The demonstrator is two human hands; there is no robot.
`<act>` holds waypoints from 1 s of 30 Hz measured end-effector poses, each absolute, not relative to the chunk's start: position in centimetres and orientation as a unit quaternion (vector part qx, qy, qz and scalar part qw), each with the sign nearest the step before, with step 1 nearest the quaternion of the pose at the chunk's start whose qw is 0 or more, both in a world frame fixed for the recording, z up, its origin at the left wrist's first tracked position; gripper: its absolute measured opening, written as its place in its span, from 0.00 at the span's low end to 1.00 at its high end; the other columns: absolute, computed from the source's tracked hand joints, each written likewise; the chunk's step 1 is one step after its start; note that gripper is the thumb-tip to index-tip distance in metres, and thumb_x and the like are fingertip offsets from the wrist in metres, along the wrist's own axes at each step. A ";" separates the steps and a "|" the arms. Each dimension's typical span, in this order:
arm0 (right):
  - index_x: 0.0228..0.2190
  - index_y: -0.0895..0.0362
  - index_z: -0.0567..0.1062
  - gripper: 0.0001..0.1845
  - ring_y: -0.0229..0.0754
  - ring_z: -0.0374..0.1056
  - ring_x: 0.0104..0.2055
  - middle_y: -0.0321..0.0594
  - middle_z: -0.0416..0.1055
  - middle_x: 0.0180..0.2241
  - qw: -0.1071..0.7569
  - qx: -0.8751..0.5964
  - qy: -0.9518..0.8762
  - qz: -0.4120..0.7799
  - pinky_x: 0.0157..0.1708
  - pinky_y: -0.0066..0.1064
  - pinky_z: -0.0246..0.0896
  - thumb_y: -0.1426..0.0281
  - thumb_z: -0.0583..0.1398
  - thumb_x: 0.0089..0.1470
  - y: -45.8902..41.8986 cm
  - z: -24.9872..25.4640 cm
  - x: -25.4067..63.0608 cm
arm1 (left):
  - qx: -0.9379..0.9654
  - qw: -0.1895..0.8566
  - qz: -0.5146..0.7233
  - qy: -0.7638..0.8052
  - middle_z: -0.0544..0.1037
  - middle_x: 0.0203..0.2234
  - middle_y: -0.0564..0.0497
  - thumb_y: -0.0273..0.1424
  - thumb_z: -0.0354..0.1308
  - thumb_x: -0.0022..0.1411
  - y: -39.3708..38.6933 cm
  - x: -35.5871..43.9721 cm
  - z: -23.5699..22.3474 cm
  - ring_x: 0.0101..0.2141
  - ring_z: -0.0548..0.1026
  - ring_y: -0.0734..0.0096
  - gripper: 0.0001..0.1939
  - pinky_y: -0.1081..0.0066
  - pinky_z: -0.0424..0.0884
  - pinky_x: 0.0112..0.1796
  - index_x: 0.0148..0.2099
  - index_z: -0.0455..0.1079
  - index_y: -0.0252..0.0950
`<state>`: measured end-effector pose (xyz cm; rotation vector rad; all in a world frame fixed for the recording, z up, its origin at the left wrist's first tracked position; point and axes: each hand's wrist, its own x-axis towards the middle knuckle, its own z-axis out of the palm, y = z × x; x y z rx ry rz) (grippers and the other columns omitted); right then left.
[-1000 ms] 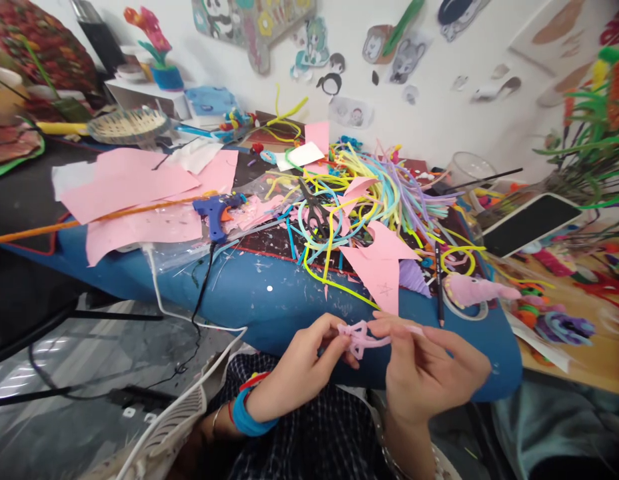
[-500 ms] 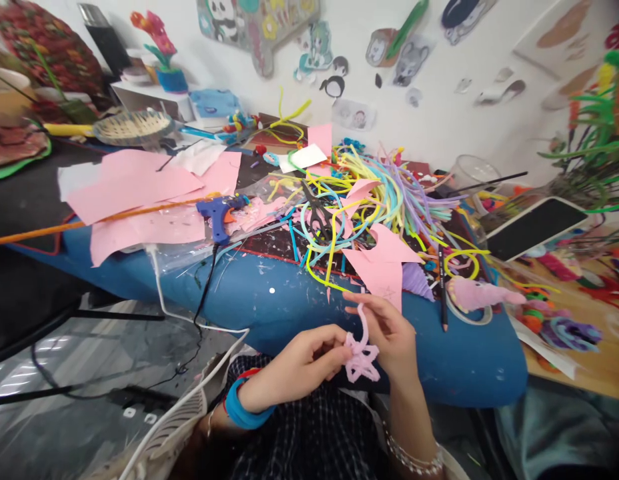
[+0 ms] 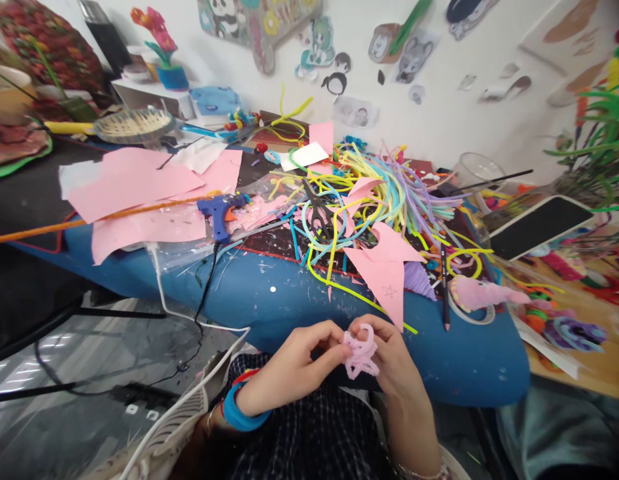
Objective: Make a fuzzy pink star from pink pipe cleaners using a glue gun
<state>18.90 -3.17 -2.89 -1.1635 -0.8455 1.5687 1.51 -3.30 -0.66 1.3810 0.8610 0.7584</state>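
A pale pink pipe-cleaner star [image 3: 361, 363] is held over my lap, just off the front edge of the blue-covered table [image 3: 239, 290]. My left hand [image 3: 309, 357] pinches its left side between thumb and fingertips. On its other side my right hand [image 3: 392, 357] has its fingers curled around the loose end, which bends in a loop above the star; the fingertips are partly hidden behind it. Beyond my hands lies a cut piece of pink paper [image 3: 382, 280] with a small star drawn on it. A yellow pipe cleaner [image 3: 357, 293] runs beneath that paper.
Scissors [image 3: 319, 213] rest among a heap of coloured pipe cleaners [image 3: 389, 180]. Left of them lies a blue glue gun [image 3: 219, 217] with its cord hanging over the table edge. At right are a pencil [image 3: 445, 293], a tape roll [image 3: 482, 317] and a phone [image 3: 542, 227].
My right hand has closed in on the star, and the loose end that stood upright now curls over into a loop. The left hand keeps its pinch.
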 end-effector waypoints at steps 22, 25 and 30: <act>0.25 0.54 0.71 0.13 0.36 0.60 0.21 0.32 0.66 0.22 0.474 -0.470 -0.282 0.689 0.21 0.27 0.61 0.60 0.67 0.45 -3.7 -4.1 18.5 | 0.617 0.574 0.328 0.427 0.71 0.24 0.56 0.37 0.54 0.66 -3.2 1.7 -1.0 0.24 0.67 0.77 0.14 0.77 0.62 0.28 0.30 0.67 0.34; 0.22 0.55 0.69 0.15 0.34 0.58 0.20 0.30 0.64 0.21 0.476 -0.453 -0.263 0.706 0.20 0.25 0.59 0.61 0.68 0.45 -3.5 -3.6 18.4 | 0.618 0.573 0.324 0.429 0.71 0.23 0.56 0.37 0.54 0.66 -3.1 1.6 -1.1 0.24 0.67 0.77 0.14 0.77 0.63 0.28 0.30 0.67 0.34; 0.22 0.56 0.70 0.16 0.33 0.60 0.19 0.31 0.66 0.20 0.469 -0.463 -0.265 0.704 0.19 0.25 0.61 0.61 0.68 0.44 -3.4 -3.2 18.0 | 0.608 0.582 0.336 0.422 0.72 0.25 0.55 0.37 0.54 0.66 -3.1 1.6 -1.1 0.25 0.68 0.76 0.13 0.77 0.64 0.28 0.33 0.68 0.34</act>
